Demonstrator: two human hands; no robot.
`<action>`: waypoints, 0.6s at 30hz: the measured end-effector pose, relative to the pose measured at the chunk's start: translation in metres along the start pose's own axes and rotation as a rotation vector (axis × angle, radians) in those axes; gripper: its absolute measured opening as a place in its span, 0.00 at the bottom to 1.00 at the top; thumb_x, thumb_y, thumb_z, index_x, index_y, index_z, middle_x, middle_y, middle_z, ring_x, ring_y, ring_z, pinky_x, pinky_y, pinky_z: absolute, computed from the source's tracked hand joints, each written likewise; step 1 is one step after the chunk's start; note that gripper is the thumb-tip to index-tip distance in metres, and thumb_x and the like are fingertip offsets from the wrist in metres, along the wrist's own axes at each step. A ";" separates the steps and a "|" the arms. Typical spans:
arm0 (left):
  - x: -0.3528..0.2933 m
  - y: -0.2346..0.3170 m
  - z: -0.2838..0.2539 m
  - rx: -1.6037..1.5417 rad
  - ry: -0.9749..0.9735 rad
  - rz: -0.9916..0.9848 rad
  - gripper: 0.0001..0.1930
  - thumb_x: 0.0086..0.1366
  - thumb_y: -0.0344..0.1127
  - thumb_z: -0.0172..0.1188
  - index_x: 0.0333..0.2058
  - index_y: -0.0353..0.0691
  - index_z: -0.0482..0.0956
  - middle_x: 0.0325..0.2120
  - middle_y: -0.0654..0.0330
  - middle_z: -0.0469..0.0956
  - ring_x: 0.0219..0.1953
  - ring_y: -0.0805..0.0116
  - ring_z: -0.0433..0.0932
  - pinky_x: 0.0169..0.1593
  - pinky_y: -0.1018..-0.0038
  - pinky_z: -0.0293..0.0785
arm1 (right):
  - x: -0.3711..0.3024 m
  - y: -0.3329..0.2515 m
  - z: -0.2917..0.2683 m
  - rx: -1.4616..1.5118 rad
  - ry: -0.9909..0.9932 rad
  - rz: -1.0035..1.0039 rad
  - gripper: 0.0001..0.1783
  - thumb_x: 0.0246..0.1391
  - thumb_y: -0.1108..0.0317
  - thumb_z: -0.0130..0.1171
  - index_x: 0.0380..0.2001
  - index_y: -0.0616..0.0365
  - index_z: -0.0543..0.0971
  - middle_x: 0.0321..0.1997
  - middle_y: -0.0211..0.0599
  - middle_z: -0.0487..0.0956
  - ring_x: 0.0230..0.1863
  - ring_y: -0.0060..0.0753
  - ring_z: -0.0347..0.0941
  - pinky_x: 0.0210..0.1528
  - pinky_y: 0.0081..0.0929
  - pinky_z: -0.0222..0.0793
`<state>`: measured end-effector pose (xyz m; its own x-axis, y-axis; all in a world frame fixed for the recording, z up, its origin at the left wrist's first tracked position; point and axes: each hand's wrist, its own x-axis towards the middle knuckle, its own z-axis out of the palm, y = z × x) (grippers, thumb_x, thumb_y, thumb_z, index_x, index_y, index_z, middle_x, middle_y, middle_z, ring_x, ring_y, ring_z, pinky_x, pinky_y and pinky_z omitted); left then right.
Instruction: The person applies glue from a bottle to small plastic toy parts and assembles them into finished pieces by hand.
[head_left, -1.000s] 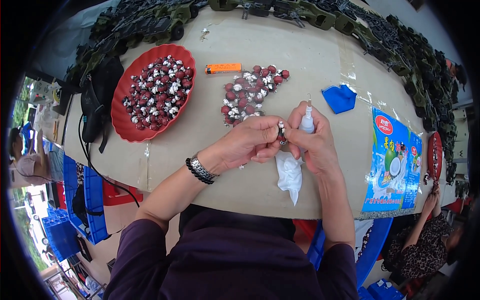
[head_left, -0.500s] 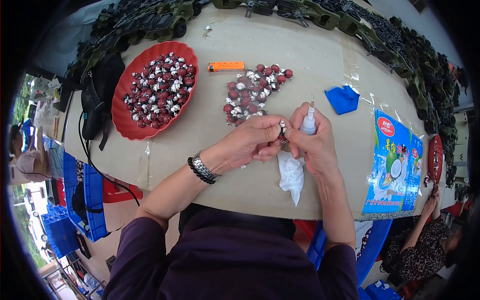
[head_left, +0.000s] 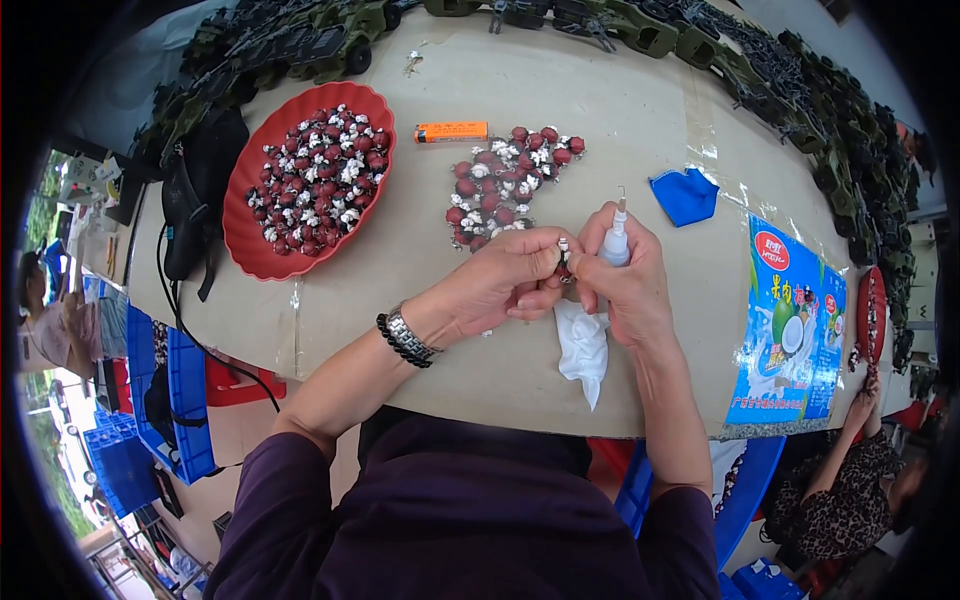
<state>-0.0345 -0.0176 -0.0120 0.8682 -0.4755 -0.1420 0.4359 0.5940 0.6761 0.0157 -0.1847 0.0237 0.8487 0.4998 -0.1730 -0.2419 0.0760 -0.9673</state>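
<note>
A small white-and-dark-red figure (head_left: 563,262) is pinched upright between the thumb and fingers of my left hand (head_left: 505,278). My right hand (head_left: 632,290) is closed around a small translucent white dropper bottle (head_left: 616,243), its thin needle tip pointing up and away from me. The right thumb and fingertips also press against the figure, covering much of its lower part. Beyond my hands lies a loose pile of similar red-and-white pieces (head_left: 496,190). A crumpled white tissue (head_left: 582,352) lies just under the right hand.
At the left stands a scalloped red bowl (head_left: 238,225) full of similar pieces. An orange stick-shaped item (head_left: 451,132), a blue cloth piece (head_left: 685,196) and a printed blue sheet (head_left: 785,330) lie on the table. Green toy vehicles (head_left: 720,55) line its far edge. Another person (head_left: 835,490) works at the right.
My hands stay together at the figure with almost no movement. The bottle's tip has shifted very slightly to the left.
</note>
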 end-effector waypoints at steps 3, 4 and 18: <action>0.000 0.000 0.001 -0.008 0.003 -0.001 0.16 0.67 0.46 0.54 0.42 0.38 0.73 0.24 0.65 0.68 0.19 0.80 0.59 0.21 0.82 0.52 | 0.001 0.000 0.001 -0.001 0.007 0.005 0.11 0.45 0.82 0.57 0.22 0.56 0.66 0.18 0.25 0.66 0.11 0.16 0.60 0.13 0.17 0.52; 0.000 0.000 0.001 -0.015 0.017 -0.001 0.16 0.67 0.46 0.54 0.42 0.38 0.73 0.24 0.65 0.68 0.19 0.81 0.59 0.21 0.82 0.52 | 0.001 0.000 0.001 0.000 0.007 0.005 0.11 0.45 0.82 0.57 0.22 0.56 0.66 0.18 0.25 0.66 0.11 0.16 0.60 0.13 0.17 0.52; 0.000 -0.001 0.001 -0.029 0.018 0.004 0.15 0.67 0.45 0.55 0.41 0.37 0.73 0.25 0.65 0.68 0.19 0.81 0.59 0.21 0.82 0.52 | 0.000 0.000 0.002 0.006 0.014 0.014 0.11 0.45 0.81 0.57 0.22 0.56 0.66 0.17 0.24 0.66 0.11 0.16 0.60 0.14 0.18 0.51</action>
<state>-0.0351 -0.0186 -0.0117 0.8738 -0.4616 -0.1530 0.4393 0.6145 0.6553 0.0153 -0.1829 0.0244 0.8515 0.4891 -0.1889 -0.2565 0.0744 -0.9637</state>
